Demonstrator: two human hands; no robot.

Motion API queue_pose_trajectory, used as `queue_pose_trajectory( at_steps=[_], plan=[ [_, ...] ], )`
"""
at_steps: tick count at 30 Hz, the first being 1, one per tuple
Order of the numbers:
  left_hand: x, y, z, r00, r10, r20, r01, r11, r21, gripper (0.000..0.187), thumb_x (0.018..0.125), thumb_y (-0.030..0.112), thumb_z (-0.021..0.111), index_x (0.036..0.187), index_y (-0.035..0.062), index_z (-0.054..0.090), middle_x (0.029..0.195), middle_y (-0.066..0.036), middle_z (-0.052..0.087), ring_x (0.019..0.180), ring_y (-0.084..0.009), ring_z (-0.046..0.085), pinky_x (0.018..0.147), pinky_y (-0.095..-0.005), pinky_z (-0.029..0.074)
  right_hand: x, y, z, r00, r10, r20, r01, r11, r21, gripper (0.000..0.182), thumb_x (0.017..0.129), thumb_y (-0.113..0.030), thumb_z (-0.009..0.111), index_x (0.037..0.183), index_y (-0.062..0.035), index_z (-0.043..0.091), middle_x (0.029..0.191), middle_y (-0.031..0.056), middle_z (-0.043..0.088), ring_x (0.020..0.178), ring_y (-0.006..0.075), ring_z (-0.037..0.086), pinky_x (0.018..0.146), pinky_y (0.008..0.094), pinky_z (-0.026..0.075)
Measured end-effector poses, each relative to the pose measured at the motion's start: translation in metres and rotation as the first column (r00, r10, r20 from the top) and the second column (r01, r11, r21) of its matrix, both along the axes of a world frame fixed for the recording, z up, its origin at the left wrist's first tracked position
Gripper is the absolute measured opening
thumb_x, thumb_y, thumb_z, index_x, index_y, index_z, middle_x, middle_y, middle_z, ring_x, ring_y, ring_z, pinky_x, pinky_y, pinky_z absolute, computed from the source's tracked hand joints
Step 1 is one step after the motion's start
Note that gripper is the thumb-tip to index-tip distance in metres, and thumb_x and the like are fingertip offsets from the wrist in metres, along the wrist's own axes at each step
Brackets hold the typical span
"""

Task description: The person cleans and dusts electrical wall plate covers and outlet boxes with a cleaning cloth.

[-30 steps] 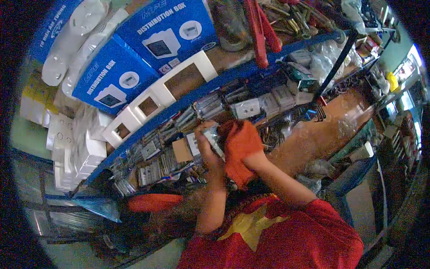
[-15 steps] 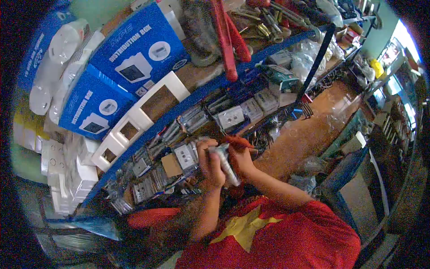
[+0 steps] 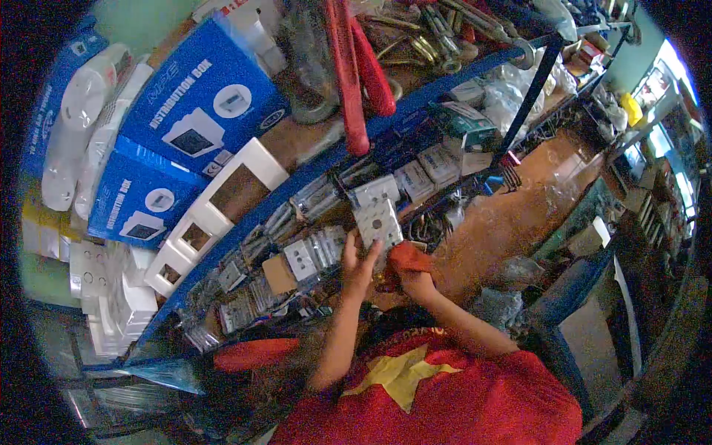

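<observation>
Left hand [image 3: 361, 261] lifted flat grey wrapped socket plate [image 3: 379, 222] toward blue metal shelf [image 3: 311, 172], fingers loosely gripping; right hand [image 3: 417, 279] clutches red cloth [image 3: 407, 257]. Step: returning plate; next needs free slot.

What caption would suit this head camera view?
Left hand holds a packaged socket plate up at a crowded blue shelf; right hand grips a red cloth.

Crowded blue metal shelving [image 3: 415, 111] across the frame, tilted by the wide lens. On top, blue distribution boxes [image 3: 200, 111], white faceplates [image 3: 237, 182], red-handled tools [image 3: 348, 74]. Below, rows of packaged sockets [image 3: 437, 163]. Green wall [image 3: 148, 22] behind. Brown floor [image 3: 519, 215] at right, more stocked shelves [image 3: 653, 96] beyond, bright daylight there.
</observation>
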State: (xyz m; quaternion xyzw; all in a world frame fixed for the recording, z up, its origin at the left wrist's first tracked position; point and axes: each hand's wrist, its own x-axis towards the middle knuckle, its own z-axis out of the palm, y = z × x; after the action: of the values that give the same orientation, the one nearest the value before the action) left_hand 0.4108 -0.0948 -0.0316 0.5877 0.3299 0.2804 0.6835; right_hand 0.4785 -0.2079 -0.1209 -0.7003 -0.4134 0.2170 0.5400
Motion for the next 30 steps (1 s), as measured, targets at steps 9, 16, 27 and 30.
queue_pose_trajectory(
  at_steps=[9,16,27,30],
  plan=[
    [0.05,0.122,-0.09,0.899,-0.256,-0.354,0.373,0.872,0.318,0.045,0.061,0.001,0.068,0.104,0.0027,0.054,0.107,-0.011,0.053,0.096,-0.0219,0.052,0.081,-0.0318,0.043,0.007,-0.04,-0.072,0.986,0.082,0.149,-0.083,0.997,0.002,0.018,0.073,-0.016,0.054,0.089,-0.0098,0.057,0.077,0.008,0.057,0.073,0.0261,0.058,0.064,0.0381,0.047],
    [0.12,0.16,-0.133,0.668,-0.011,-0.744,0.723,0.249,0.645,0.053,0.048,0.01,0.074,0.1,0.0103,0.061,0.109,-0.016,0.047,0.108,-0.0318,0.042,0.094,-0.0348,0.034,0.015,-0.092,-0.058,0.913,-0.25,-0.323,0.198,0.962,-0.185,0.026,0.078,-0.01,0.053,0.103,-0.0071,0.058,0.102,0.0117,0.061,0.092,0.0221,0.058,0.077,0.0335,0.046],
    [0.106,0.17,-0.165,0.534,-0.174,-0.828,0.812,0.379,0.444,0.051,0.055,0.036,0.072,0.1,0.0125,0.064,0.112,-0.025,0.043,0.108,-0.0377,0.04,0.096,-0.0415,0.032,0.015,-0.122,-0.097,0.979,-0.181,-0.097,0.124,0.899,-0.419,0.017,0.08,-0.01,0.054,0.095,-0.0054,0.058,0.094,0.0106,0.061,0.091,0.0225,0.057,0.077,0.0343,0.045],
    [0.102,0.17,-0.169,0.618,-0.245,-0.747,0.746,0.481,0.46,0.048,0.057,0.032,0.073,0.097,0.0082,0.064,0.123,-0.028,0.036,0.113,-0.035,0.04,0.094,-0.0415,0.033,0.013,-0.119,-0.106,0.96,-0.271,-0.065,0.264,0.959,-0.1,0.016,0.084,-0.021,0.053,0.088,-0.0059,0.051,0.074,0.0064,0.053,0.062,0.0182,0.054,0.053,0.0307,0.044]
  ],
)
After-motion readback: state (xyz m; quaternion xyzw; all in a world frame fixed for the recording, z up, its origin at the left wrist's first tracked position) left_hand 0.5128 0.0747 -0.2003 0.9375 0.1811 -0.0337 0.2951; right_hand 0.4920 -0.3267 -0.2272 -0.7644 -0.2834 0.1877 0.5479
